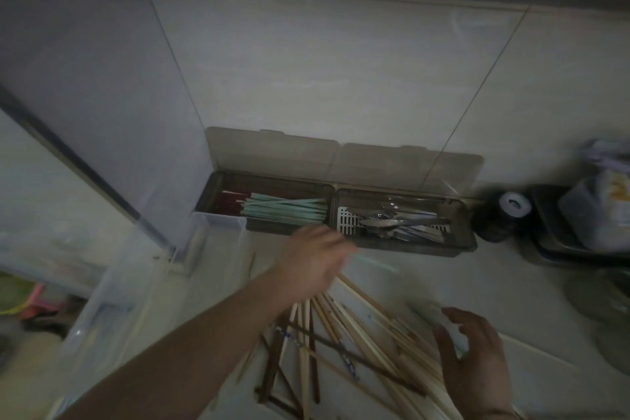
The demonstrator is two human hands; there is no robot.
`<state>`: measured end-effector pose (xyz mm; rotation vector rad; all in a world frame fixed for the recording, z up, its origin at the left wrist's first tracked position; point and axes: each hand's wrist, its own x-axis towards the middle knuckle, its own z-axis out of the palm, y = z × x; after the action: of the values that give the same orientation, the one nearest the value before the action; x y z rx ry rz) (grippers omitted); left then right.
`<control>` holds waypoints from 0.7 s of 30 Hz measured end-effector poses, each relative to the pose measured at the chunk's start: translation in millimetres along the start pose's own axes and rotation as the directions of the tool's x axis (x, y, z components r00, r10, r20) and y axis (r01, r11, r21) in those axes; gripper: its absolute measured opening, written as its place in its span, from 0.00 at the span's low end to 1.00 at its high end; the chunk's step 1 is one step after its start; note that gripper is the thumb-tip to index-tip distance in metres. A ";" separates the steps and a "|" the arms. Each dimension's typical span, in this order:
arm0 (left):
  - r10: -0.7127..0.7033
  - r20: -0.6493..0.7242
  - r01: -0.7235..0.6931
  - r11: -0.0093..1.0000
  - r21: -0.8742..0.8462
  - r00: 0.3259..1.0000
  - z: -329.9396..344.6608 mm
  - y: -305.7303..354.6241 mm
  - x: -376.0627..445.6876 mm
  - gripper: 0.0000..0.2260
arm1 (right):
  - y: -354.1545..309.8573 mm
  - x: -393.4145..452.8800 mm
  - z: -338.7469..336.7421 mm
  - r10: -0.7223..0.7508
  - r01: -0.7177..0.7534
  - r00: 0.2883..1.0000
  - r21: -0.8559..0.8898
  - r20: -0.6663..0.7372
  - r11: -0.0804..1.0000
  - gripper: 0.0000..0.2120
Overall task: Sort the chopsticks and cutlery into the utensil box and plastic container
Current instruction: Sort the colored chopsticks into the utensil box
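Observation:
A brown utensil box (pixel 456 251) stands against the wall with its lid raised. Its left compartment holds green chopsticks (pixel 286 210) and dark red ones; its right one holds metal cutlery (pixel 392 223). My left hand (pixel 313 261) hovers, blurred, just in front of the box and grips a pale green chopstick (pixel 376 264) that points right. A heap of wooden chopsticks (pixel 344 334) lies on the counter below. My right hand (pixel 477 351) is at the heap's right edge, thumb and fingers around another green chopstick (pixel 422 315). A clear plastic container (pixel 102 314) stands at the left.
A dark jar with a pale lid (pixel 504 215) and a bag on a dark tray (pixel 600 211) crowd the right end of the counter. The tiled wall rises directly behind the box, and a corner pillar (pixel 102 95) stands to the left.

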<state>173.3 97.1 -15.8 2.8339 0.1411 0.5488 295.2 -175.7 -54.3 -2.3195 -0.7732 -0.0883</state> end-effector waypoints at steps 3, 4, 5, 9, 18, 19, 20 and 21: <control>-0.245 -0.158 0.247 0.969 -0.010 0.957 -18.7 -42.1 -1.3 0.08 | 19.7 -8.3 -6.7 0.059 -0.060 0.998 -0.186 -0.010 0.981 0.21; -0.323 -0.173 0.330 0.944 0.008 0.930 -23.3 -53.9 -1.9 0.09 | 27.2 -12.2 -7.0 0.091 -0.091 0.996 -0.246 -0.010 0.965 0.22; -0.393 -0.165 0.403 0.915 0.032 0.905 -26.6 -63.4 -2.7 0.09 | 32.6 -15.6 -7.9 0.131 -0.125 0.991 -0.300 -0.001 0.946 0.23; -0.566 -0.062 0.569 0.815 0.104 0.822 -29.1 -82.5 -2.1 0.07 | 44.2 -24.9 -8.4 0.213 -0.173 0.975 -0.393 0.059 0.903 0.25; -0.700 0.077 0.664 0.702 0.257 0.710 -14.4 -77.2 12.1 0.11 | 48.3 -15.0 -5.4 0.383 -0.282 0.912 -0.458 0.145 0.843 0.10; -0.698 0.091 0.662 0.707 0.251 0.710 -14.7 -77.2 13.5 0.12 | 46.9 -14.6 -6.9 0.396 -0.276 0.902 -0.479 0.169 0.833 0.11; -0.690 0.099 0.656 0.715 0.242 0.717 -15.2 -77.1 14.6 0.12 | 46.8 -14.7 -6.8 0.394 -0.256 0.900 -0.501 0.189 0.826 0.10; -0.673 0.094 0.642 0.732 0.229 0.734 -16.0 -75.8 14.9 0.14 | 47.7 -15.8 -6.1 0.367 -0.237 0.912 -0.496 0.183 0.835 0.11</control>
<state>177.4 175.8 -15.9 2.6976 1.1726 0.1258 309.5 -215.7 -81.7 -2.9354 -0.5345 0.2186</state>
